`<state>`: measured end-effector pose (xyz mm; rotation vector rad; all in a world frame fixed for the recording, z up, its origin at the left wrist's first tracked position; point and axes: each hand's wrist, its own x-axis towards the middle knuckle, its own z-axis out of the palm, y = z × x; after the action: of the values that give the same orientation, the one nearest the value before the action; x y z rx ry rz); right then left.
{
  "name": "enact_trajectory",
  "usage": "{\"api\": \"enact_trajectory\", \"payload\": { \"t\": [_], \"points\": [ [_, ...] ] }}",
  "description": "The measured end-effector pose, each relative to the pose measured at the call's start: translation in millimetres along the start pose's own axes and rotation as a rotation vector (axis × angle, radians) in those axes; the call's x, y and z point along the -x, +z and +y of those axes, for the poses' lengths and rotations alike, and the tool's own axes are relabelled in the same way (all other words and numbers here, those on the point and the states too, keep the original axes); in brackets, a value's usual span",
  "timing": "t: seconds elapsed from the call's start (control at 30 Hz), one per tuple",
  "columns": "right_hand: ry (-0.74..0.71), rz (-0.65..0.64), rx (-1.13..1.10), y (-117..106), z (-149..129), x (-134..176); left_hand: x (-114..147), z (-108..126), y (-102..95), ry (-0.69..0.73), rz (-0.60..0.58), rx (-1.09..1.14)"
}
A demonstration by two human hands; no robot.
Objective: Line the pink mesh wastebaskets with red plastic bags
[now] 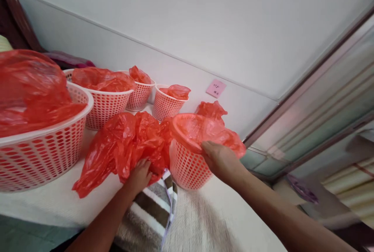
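Observation:
A small white perforated plastic basket (189, 166) stands at the centre right, with a red plastic bag (198, 129) lining it and folded over its rim. My right hand (220, 160) is closed on the near right side of that bag-covered rim. Left of the basket lies a crumpled heap of red plastic bags (125, 142). My left hand (140, 176) grips the heap's lower edge, its fingertips partly buried in the plastic. Beneath the left hand and forearm is a striped brown, grey and white towel (154, 205).
Several other white baskets with red bags stand leftward, including a large basket (70, 139) in front. A pink note (216, 88) is stuck to the white wall (175, 68). Behind the lined basket sits another red bag (212, 109). A cream cloth (204, 220) covers the surface.

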<state>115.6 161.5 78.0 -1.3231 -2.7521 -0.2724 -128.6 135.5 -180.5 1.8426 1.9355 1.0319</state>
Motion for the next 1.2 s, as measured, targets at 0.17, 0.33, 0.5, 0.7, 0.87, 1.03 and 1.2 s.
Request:
{"api": "enact_trajectory", "payload": {
  "t": [0.17,0.33,0.5,0.7,0.87,1.03,1.2],
  "points": [
    [0.019,-0.062,-0.265,-9.7,1.5,57.9,6.7,-9.5,-4.5,-0.044,0.036,0.064],
    [0.020,-0.067,-0.349,-7.2,-5.3,91.8,36.0,32.9,-27.0,-0.002,0.132,0.176],
    [-0.085,-0.044,-0.298,-3.0,-30.3,113.9,62.1,115.3,-70.1,0.047,0.124,0.340],
    [-0.195,-0.083,-0.274,-5.4,-57.9,144.8,54.4,190.0,-95.9,-0.119,-0.008,0.763],
    [-0.113,0.064,-0.317,-20.4,-34.2,157.1,46.3,191.4,-100.2,-0.145,0.091,0.595],
    [0.275,0.552,-0.309,-20.0,49.6,150.2,44.8,184.5,-102.7,-0.121,0.176,0.490],
    [0.711,0.321,-0.709,5.8,105.2,148.8,45.1,187.3,-101.8,-0.110,0.226,0.385]
  ]
}}
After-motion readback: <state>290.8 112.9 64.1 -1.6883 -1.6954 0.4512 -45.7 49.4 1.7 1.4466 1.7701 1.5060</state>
